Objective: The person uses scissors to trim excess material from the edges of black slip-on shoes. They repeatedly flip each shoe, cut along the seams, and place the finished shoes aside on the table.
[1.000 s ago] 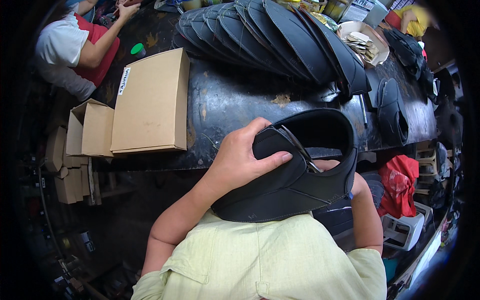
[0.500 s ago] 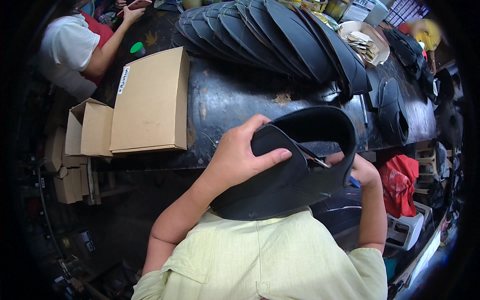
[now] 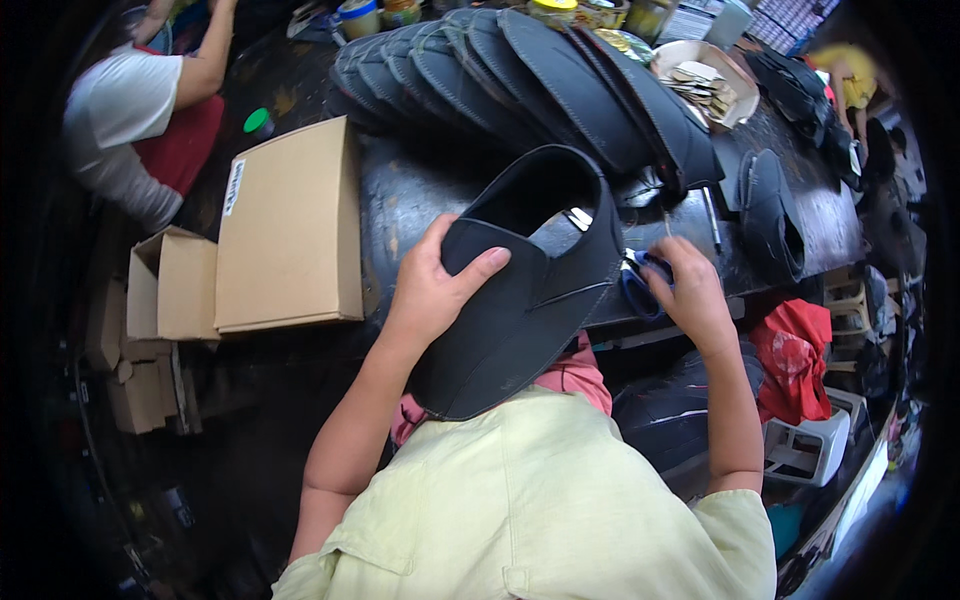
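My left hand (image 3: 432,285) grips the edge of a black stitched shoe upper (image 3: 490,335), its thumb on the outer face and its fingers out of sight behind. The upper is tilted in front of my body, against the table's near edge, with its curved opening facing up and away. Just right of it, my right hand (image 3: 695,295) is closed around blue-handled scissors (image 3: 640,285). The scissors' blades are hard to make out. A thin pale strand (image 3: 667,222) shows above the right fingers; whether they hold it I cannot tell.
A row of overlapping black uppers (image 3: 560,85) lies across the back of the dark table (image 3: 390,190). Cardboard boxes (image 3: 290,230) stand at left, near a green-capped jar (image 3: 258,122). A pen (image 3: 711,218) and another upper (image 3: 772,215) lie at right. People are beyond.
The upper has turned and shifted left with my left hand. My right hand has drawn the scissors out from beside its opening, to the right. The person at left has raised an arm.
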